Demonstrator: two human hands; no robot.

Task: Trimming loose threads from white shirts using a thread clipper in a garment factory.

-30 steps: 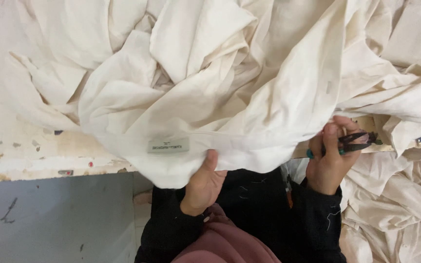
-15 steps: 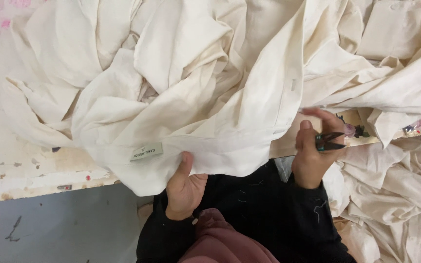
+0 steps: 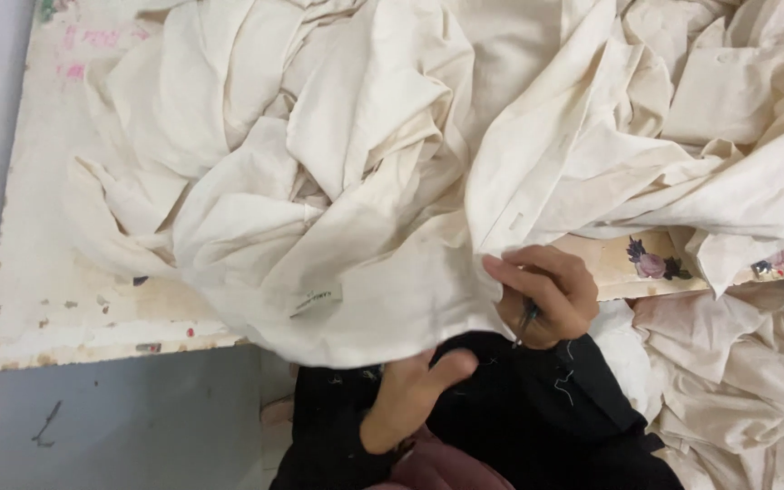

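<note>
Cloth: a big heap of cream fabric (image 3: 365, 209), plain woven and heavily crumpled, with deep folds and soft ridges running through it.
Cloth place: it covers most of the worn, pale table (image 3: 56, 272), and its near fold hangs over the front edge toward the person.
Cloth direction: the overhanging fold's long axis runs left to right along the table edge; the ridges above it fan up and away from the person.
Sewn label: a small pale rectangular tag (image 3: 316, 300) sits on the near fold, left of both hands, tilted slightly with its right end higher; its print is too small to read.
Right hand: the right hand (image 3: 542, 295) pinches the edge of the cloth between thumb and forefinger, just at the table edge.
Tool: a thin dark tool (image 3: 526, 319), likely small snips, lies tucked in the same palm under the curled fingers, its tip pointing down toward the person.
Left hand: the left hand (image 3: 415, 395) is below the hanging fold, fingers loosely spread and blurred, gripping nothing.
Table edge: a strip with purple flower prints (image 3: 651, 263) shows to the right of the right hand.
More cloth: further cream pieces (image 3: 737, 381) pile up at the lower right, below the table.
</note>
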